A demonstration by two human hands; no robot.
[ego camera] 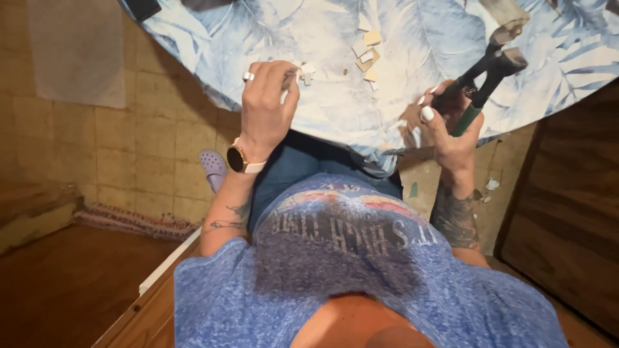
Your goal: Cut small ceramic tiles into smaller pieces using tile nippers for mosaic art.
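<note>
The left hand [267, 106] pinches a small pale chip [305, 72] at its one o'clock, over the leaf-print cloth [400, 38]. More chips [367, 58] lie at two o'clock. The right hand [445, 132] grips green-handled nippers [487, 80], jaws pointing to one o'clock.

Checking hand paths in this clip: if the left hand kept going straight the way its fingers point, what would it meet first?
The left hand points across the leaf-print tablecloth. Beyond the small pale chips at its fingertips, only bare cloth shows; the scattered tile pieces lie off to the side. Depth is uncertain.
</note>
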